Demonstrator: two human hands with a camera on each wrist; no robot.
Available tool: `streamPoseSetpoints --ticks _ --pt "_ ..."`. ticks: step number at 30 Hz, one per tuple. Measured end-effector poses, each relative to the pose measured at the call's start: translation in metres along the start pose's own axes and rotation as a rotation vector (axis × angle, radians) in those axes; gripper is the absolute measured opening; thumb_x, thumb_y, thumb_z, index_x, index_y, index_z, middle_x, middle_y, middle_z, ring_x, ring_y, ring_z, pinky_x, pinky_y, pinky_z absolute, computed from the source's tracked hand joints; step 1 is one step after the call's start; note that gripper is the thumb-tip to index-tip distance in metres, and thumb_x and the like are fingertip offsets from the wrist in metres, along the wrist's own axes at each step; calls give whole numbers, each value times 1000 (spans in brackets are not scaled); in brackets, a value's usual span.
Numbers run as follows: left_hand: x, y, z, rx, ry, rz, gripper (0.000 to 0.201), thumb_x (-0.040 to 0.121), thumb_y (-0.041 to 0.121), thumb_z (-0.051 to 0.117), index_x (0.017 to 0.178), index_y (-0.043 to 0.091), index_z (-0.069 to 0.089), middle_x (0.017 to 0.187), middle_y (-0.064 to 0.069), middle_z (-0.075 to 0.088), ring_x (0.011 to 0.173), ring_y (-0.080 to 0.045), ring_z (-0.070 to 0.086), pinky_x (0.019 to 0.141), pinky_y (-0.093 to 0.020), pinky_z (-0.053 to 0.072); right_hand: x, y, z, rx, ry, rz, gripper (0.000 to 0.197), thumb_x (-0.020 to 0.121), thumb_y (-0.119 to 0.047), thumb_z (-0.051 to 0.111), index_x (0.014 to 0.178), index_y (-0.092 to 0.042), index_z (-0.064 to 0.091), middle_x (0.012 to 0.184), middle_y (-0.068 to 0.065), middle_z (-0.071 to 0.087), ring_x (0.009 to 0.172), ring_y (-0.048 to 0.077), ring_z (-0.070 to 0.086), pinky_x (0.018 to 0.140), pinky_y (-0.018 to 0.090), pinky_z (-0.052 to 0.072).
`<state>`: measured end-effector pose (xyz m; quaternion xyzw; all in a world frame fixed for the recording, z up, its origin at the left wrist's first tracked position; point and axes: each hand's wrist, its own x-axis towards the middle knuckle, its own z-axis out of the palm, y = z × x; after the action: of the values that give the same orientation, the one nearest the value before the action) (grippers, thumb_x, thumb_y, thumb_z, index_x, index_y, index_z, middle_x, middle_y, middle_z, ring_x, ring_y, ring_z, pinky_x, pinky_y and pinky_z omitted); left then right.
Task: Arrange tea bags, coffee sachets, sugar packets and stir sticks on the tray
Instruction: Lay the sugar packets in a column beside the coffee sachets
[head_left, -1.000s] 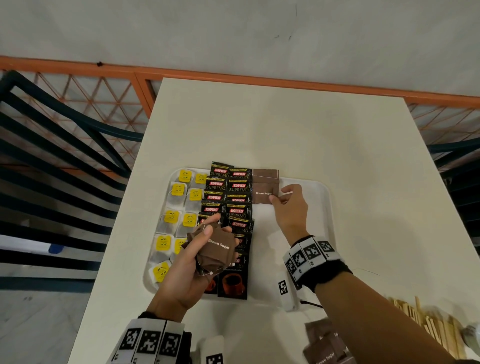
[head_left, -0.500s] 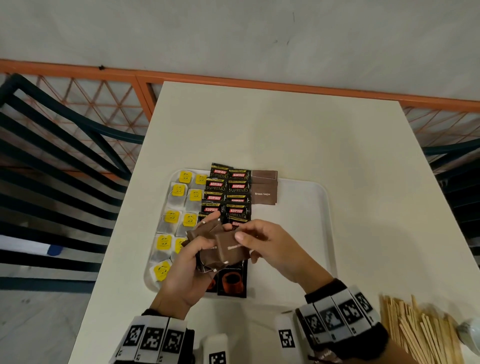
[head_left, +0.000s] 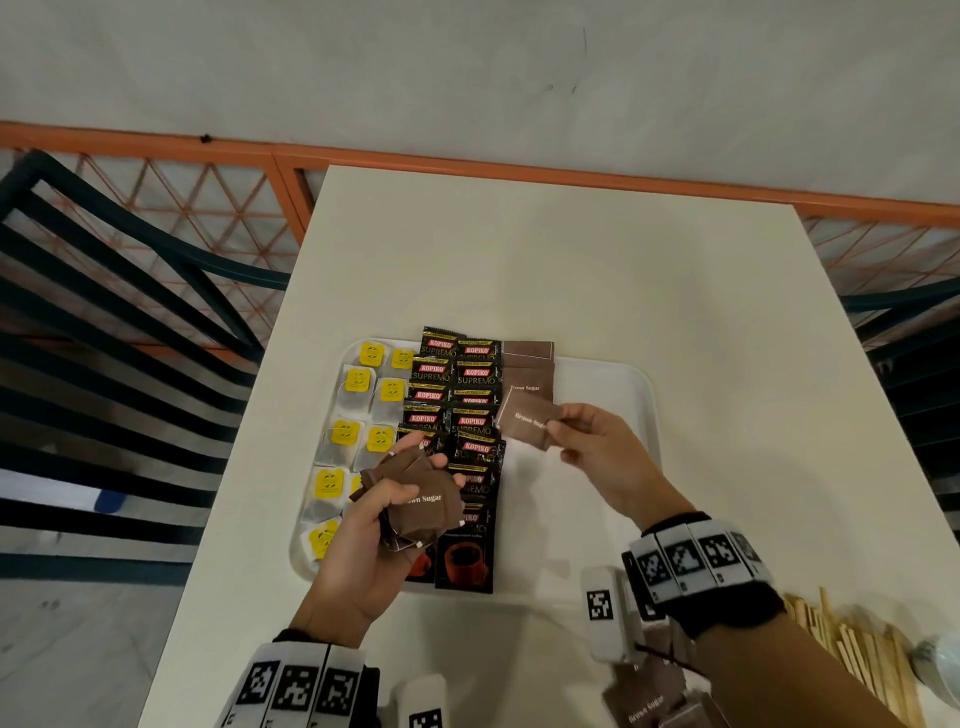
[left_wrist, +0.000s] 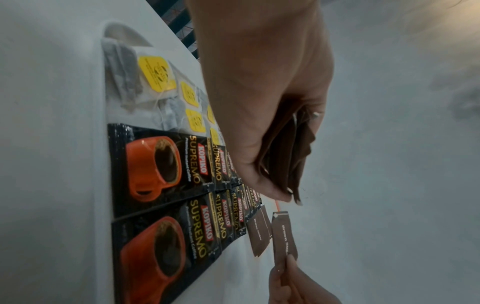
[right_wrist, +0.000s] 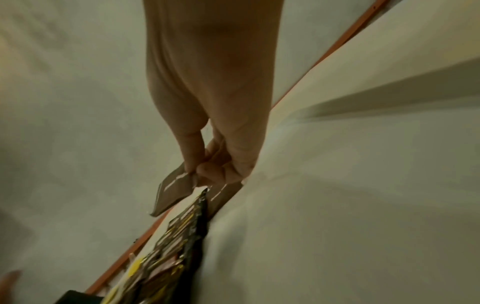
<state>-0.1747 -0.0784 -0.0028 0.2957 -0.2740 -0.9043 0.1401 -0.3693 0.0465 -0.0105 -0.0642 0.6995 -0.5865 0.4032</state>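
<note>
A white tray (head_left: 631, 382) holds yellow-tagged tea bags (head_left: 358, 384) on its left and black Kopiko coffee sachets (head_left: 475, 374) in the middle. Brown sugar packets (head_left: 527, 364) lie in a column right of the coffee sachets. My left hand (head_left: 395, 499) grips a stack of brown sugar packets (head_left: 423, 506) above the tray's near left part. My right hand (head_left: 597, 447) pinches one brown sugar packet (head_left: 527, 421) just above the tray, at the near end of the sugar column. The left wrist view shows that packet (left_wrist: 284, 234) held edge-on beside the laid ones.
Wooden stir sticks (head_left: 852, 644) lie in a pile on the table at the near right. More brown sugar packets (head_left: 647, 696) sit near the table's front edge. Dark chair frames (head_left: 130, 312) and an orange lattice railing (head_left: 208, 208) stand around the table.
My right hand left the laid sugar column, came to the left hand's stack, took one packet and carried it back toward the column. The left hand stayed in place.
</note>
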Motion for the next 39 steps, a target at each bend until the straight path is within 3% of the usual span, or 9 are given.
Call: streamPoseSetpoints --ticks 8,11,15,19,22,28,31,34,39 --pt "2 -2 1 -25 -7 -18 51 72 3 43 121 13 56 96 -9 67 87 -30 67 65 -34 57 43 4 -4 -253 207 -59 13 85 0 60 85 -13 61 79 2 63 76 15 57 69 20 46" --pt "2 -2 1 -19 -8 -23 58 63 4 56 119 14 58 100 -10 67 91 -31 67 67 -35 57 49 8 0 -297 263 -75 14 82 -1 63 96 -3 65 86 8 65 80 18 59 79 28 50" --pt "2 -3 0 -24 -6 -29 55 68 1 52 121 13 56 102 -11 65 92 -31 65 69 -35 56 52 15 4 -340 322 -87 12 80 -4 65 91 -8 65 81 5 65 79 19 60 84 34 52" --pt "2 -3 2 -31 -27 -35 62 62 5 62 123 13 55 103 -12 66 93 -33 66 68 -35 56 54 17 6 -364 357 -113 13 79 -6 67 86 -14 60 71 -4 59 73 19 58 79 34 51" --pt "2 -3 3 -2 -15 -37 56 69 6 51 125 13 54 106 -11 67 96 -34 66 69 -33 57 53 18 7 -364 374 -131 16 79 -6 68 86 -15 57 70 -6 58 69 18 56 76 31 49" --pt "1 -4 9 55 38 -44 46 72 8 50 117 6 58 109 -8 70 99 -27 67 72 -31 56 44 14 10 -366 423 -146 23 81 -12 67 101 -10 56 85 2 61 74 13 54 63 18 40" --pt "1 -5 10 84 70 -42 37 77 4 50 111 8 62 104 -5 72 91 -19 70 68 -28 58 26 9 20 -369 347 -166 16 85 -16 63 99 -14 58 83 -5 59 72 7 53 63 13 40" --pt "2 -6 11 111 111 -45 32 81 2 51 107 15 64 97 -4 74 87 -20 70 64 -27 58 1 4 36 -377 108 -163 4 90 -22 57 91 -19 59 81 -6 60 73 12 57 62 15 42" --pt "-2 -6 14 151 128 -27 31 81 3 56 106 20 64 86 -3 74 75 -16 71 59 -23 56 -39 4 50 -279 -273 -82 19 90 -32 55 98 -16 62 86 -1 65 73 9 59 61 20 47"
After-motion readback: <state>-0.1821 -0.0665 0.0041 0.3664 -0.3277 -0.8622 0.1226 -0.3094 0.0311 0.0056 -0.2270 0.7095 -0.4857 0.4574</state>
